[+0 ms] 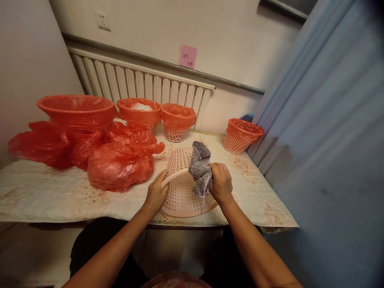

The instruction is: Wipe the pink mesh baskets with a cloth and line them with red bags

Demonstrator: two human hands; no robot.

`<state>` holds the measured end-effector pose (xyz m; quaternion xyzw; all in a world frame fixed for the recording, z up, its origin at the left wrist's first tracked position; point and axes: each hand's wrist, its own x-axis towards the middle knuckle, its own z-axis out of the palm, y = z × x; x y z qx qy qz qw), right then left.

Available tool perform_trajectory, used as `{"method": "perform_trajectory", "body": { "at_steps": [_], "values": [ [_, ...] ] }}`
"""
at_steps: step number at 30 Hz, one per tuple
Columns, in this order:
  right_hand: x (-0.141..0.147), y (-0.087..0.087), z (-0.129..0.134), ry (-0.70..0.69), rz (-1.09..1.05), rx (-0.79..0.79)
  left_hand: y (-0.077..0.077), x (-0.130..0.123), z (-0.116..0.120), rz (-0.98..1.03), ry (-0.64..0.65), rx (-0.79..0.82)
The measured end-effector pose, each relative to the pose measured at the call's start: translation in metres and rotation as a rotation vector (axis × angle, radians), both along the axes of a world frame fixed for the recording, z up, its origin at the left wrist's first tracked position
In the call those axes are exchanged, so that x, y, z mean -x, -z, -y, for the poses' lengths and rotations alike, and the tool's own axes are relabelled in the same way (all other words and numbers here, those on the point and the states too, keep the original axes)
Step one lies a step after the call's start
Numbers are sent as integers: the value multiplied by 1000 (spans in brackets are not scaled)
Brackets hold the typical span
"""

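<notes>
A pale pink perforated basket lies tipped on its side near the front edge of the table, its mouth facing me. My left hand grips its rim on the left, fingers wrapped round it. In my right hand is a bunched grey speckled cloth, held at the right side of the basket's mouth. A thin light strand hangs from the cloth's lower end. The fingers of my right hand are closed, partly hidden behind the cloth.
Red plastic bags are heaped on the table at left. Behind them stand red-lined baskets, one wide, two smaller. Another lined basket stands back right, beside a blue curtain. A radiator lines the wall.
</notes>
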<state>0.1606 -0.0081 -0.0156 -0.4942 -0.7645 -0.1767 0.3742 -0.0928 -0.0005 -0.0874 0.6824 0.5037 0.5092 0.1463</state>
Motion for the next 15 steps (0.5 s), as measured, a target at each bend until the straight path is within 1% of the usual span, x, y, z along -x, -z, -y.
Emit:
{"method": "perform_trajectory", "body": {
  "at_steps": [2,5,9,12,15],
  "values": [
    [4,-1,1,-15,14,-4,-7,2,-1,-73,51,-58],
    [2,1,3,-24,-19,19,-11,4,-2,-128,126,-70],
    [-8,11,10,-21,-135,52,-8,3,0,-132,121,-75],
    [-17,30,15,5,-323,63,-4,5,2,-97,108,-65],
    [-21,62,20,133,-611,122,-1,10,4,-58,88,-50]
  ]
}}
